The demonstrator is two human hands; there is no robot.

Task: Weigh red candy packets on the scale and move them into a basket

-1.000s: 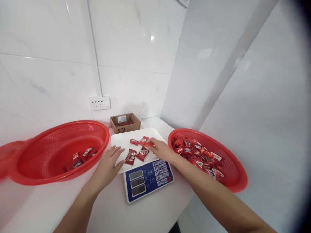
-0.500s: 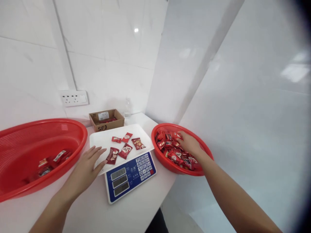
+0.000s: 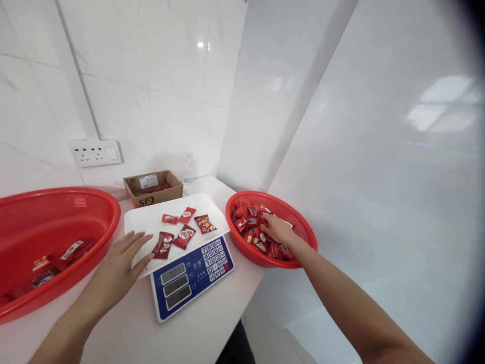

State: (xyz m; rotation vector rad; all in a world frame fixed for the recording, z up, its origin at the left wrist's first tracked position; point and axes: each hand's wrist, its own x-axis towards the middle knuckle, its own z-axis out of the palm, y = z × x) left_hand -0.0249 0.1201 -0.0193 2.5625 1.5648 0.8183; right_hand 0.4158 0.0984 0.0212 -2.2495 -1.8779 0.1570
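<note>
Red packets lie on the scale near a box marked "SF".

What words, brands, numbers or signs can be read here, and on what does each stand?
"SF": front of the cardboard box.
"789", "456", "123", "0", ".": scale keypad.
Too small or blurred to read surely: digits on the scale displays; characters on the blue scale panel and function keys; print on the red wrappers; white box label.
</note>
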